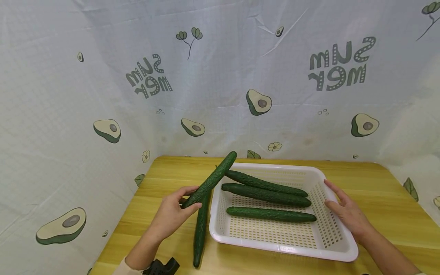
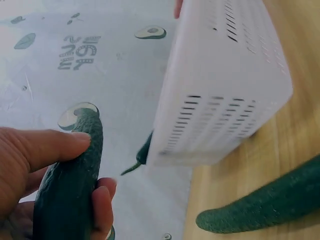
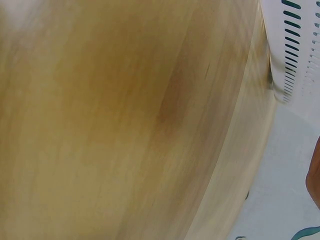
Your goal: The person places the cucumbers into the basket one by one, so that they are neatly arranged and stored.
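My left hand (image 1: pixel 175 210) grips a dark green cucumber (image 1: pixel 214 179) near its lower end. The cucumber slants up to the right, its far tip by the basket's back left corner. Thumb and fingers wrap this cucumber (image 2: pixel 67 185) in the left wrist view. My right hand (image 1: pixel 348 215) holds the right rim of a white plastic basket (image 1: pixel 275 249), thumb on the inner side. Inside the basket lie three cucumbers: a back one (image 1: pixel 266 182), a middle one (image 1: pixel 266 194) and a front one (image 1: pixel 271 214). Only the edge of the right hand (image 3: pixel 314 175) shows in the right wrist view.
Another cucumber (image 1: pixel 200 236) lies on the wooden table (image 1: pixel 137 225) along the basket's left side, partly under the held one. A pale curtain (image 1: pixel 220 76) printed with avocados hangs behind the table and at both sides.
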Action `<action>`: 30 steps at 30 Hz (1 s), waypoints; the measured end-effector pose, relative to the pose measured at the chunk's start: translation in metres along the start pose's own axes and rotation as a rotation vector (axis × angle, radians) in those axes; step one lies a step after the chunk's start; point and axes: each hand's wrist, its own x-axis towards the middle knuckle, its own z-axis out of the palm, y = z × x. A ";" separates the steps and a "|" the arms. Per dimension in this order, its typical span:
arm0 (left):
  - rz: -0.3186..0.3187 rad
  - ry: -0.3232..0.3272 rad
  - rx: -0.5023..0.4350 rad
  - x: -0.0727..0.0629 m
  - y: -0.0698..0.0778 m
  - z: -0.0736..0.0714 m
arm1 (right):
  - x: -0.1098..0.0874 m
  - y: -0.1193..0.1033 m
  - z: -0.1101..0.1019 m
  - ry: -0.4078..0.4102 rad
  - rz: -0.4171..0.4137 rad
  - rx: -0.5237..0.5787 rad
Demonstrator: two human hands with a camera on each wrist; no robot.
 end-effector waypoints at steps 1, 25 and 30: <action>0.017 -0.037 -0.022 0.001 0.001 0.000 | 0.000 0.000 0.000 0.001 0.000 0.000; 0.409 -0.683 0.168 0.042 0.038 0.043 | 0.000 -0.001 0.000 0.005 0.021 0.002; 0.474 -0.772 0.247 0.056 0.047 0.070 | 0.000 -0.002 0.000 0.008 0.026 -0.012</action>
